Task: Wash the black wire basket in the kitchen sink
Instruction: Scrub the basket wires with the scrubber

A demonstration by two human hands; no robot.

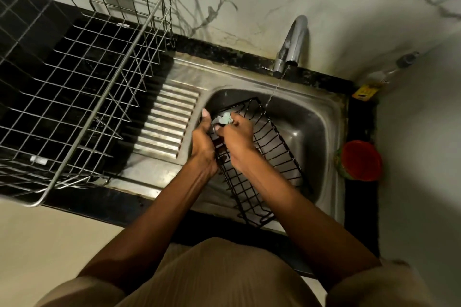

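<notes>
The black wire basket (264,157) lies tilted in the steel sink (321,117), its near end propped on the sink's front rim. My left hand (203,139) grips the basket's left edge, thumb up. My right hand (237,132) pinches a pale green scrubber (225,118) and presses it against the wires at the basket's far left corner. A thin stream of water falls from the chrome tap (291,45) onto the basket's far end.
A large steel wire dish rack (82,77) stands on the black counter to the left, overhanging the ribbed drainboard (167,122). A red-lidded tub (361,159) sits right of the sink. A yellow packet (365,91) and a bottle (399,63) stand in the back right corner.
</notes>
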